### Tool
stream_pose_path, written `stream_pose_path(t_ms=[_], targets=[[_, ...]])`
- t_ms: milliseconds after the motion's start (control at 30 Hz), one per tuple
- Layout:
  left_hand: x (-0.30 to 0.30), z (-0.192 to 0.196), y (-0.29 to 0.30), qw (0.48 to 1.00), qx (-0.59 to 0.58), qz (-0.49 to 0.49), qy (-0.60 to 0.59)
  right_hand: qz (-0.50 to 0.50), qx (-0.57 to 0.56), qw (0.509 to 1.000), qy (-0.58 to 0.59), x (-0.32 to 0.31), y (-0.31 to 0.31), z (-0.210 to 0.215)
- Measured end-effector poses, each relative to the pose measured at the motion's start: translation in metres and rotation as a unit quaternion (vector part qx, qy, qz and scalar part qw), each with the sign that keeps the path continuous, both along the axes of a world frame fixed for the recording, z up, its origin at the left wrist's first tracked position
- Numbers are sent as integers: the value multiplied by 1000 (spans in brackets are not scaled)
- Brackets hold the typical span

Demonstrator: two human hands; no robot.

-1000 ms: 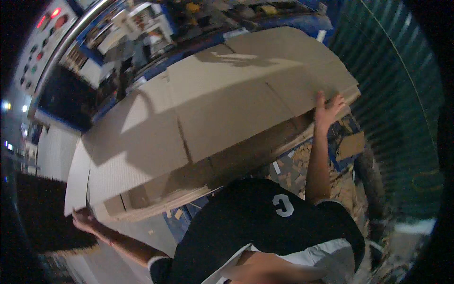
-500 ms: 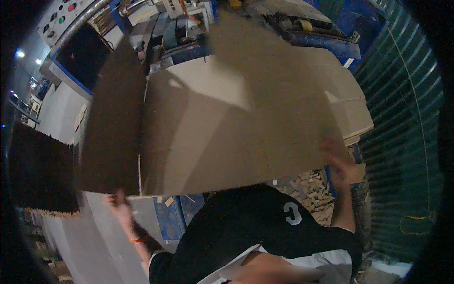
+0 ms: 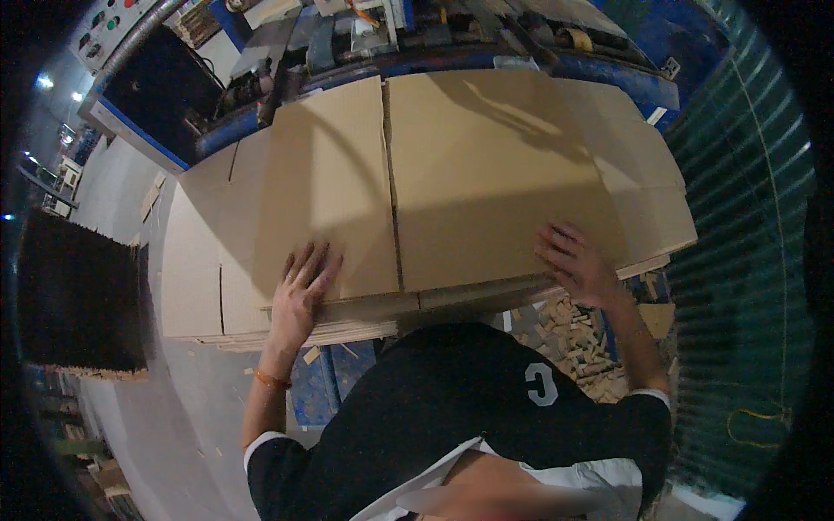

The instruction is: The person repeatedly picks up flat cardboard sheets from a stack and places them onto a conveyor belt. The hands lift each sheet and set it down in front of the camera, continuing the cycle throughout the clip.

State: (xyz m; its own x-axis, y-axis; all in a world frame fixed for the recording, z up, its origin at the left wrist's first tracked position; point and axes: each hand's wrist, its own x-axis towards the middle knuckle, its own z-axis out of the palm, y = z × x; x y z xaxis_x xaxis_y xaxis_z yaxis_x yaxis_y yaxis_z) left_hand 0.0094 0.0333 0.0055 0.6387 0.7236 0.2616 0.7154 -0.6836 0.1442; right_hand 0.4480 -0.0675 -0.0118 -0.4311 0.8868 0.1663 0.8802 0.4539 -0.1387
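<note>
A brown corrugated cardboard sheet [image 3: 486, 174] with a slot running down its left part lies flat on a wider stack of cardboard sheets [image 3: 195, 269]. My left hand [image 3: 304, 286] rests on the sheet's near left part, fingers spread and nothing gripped. Over the near right part is my right hand [image 3: 578, 263], its fingers apart and slightly blurred, at or just above the surface. The stack reaches out past the sheet on both sides, and its layered edges show along the near side.
Beyond the stack stands a blue machine [image 3: 599, 74] with rollers and belts. A control panel [image 3: 104, 35] is at the far left, and a dark stack [image 3: 82, 295] stands on the left. Cardboard scraps [image 3: 573, 343] lie at the near right, beside a green corrugated wall [image 3: 738, 226].
The cardboard sheet was raised, held near its left corner and right side. Now it lies flat on the stack. Both hands have let go of its edges and moved inward onto or over it.
</note>
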Motion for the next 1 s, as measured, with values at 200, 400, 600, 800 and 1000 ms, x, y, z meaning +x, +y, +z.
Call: stream_pose_path(t_ms=[200, 400, 600, 800, 1000], targets=[[9, 0, 41, 999, -2, -3, -39, 29, 28, 996, -73, 21, 67, 13], [12, 1, 112, 996, 49, 13, -73, 83, 99, 987, -99, 10, 116, 4], [32, -18, 155, 993, 65, 8, -103, -75, -13, 995, -67, 42, 169, 9], [72, -10, 213, 969, 181, 161, -51, -174, 123, 971, -107, 20, 210, 8], [-26, -22, 133, 938, 212, 201, -186, -195, 166, 967, 11, 63, 91, 14]])
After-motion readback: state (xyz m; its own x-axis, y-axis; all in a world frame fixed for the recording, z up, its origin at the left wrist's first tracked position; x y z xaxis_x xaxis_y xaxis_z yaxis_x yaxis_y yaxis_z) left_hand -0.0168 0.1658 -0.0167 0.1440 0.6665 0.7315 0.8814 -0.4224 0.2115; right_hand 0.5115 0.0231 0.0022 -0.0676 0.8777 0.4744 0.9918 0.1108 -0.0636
